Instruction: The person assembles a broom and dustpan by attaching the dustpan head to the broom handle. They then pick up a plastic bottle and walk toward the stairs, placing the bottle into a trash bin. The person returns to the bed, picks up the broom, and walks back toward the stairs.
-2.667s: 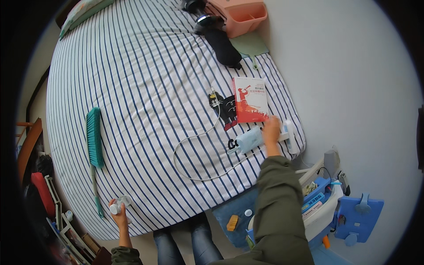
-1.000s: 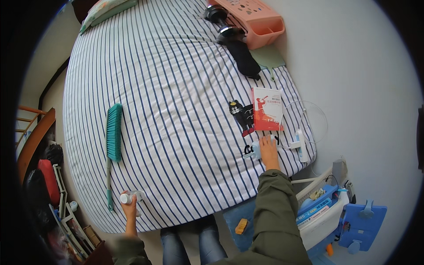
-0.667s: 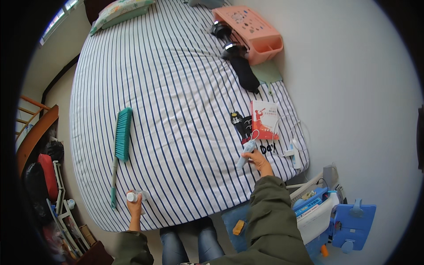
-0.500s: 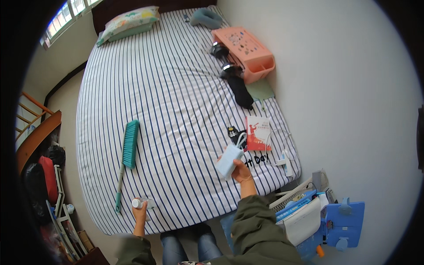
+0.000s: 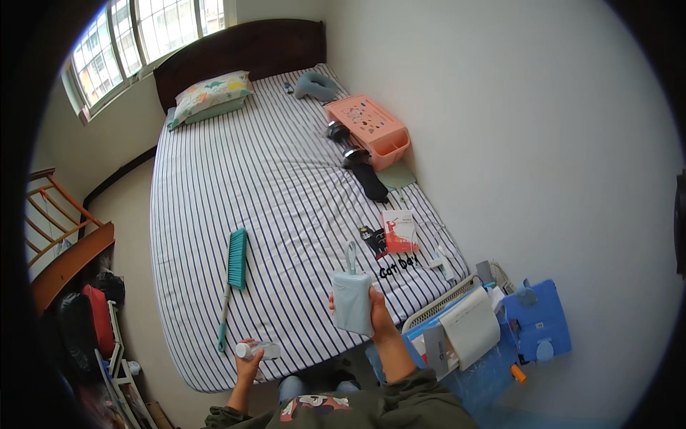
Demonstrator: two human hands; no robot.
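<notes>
Wooden railing (image 5: 61, 232): slanted bars at the far left, beyond the bed.
Red bundle (image 5: 98, 314): stands near the railing's foot, a black bag (image 5: 76, 322) just beside it.
Pillows (image 5: 213, 100): stacked at the head of the bed, the upper one patterned, in front of a dark headboard (image 5: 246, 53).
Teal brush (image 5: 238, 259): lies on the striped bedsheet (image 5: 293, 214), bristles up the bed, handle toward the near edge.
Left hand (image 5: 248, 365): fingers curled around a clear bottle (image 5: 270, 351) near its white cap, closed on it; the bottle is tipped sideways over the bed's near edge.
Neck pillow (image 5: 316, 86): grey-blue, curved, at the far end by the wall.
Pale blue block (image 5: 352, 306): held upright above the near part of the bed, its loop at the top.
Right hand (image 5: 381, 316): wrapped around the block from behind, thumb along its right side, fingertips showing at its left; the grip is closed no further than the block's width.
Pink basket (image 5: 369, 129): on its side by the wall, a black dumbbell (image 5: 348, 145) just beside it.
Red-and-white book (image 5: 400, 231): flat, partly over the cat print (image 5: 371, 239).
Blue folding stand (image 5: 536, 322): far right, below the bed's corner.
</notes>
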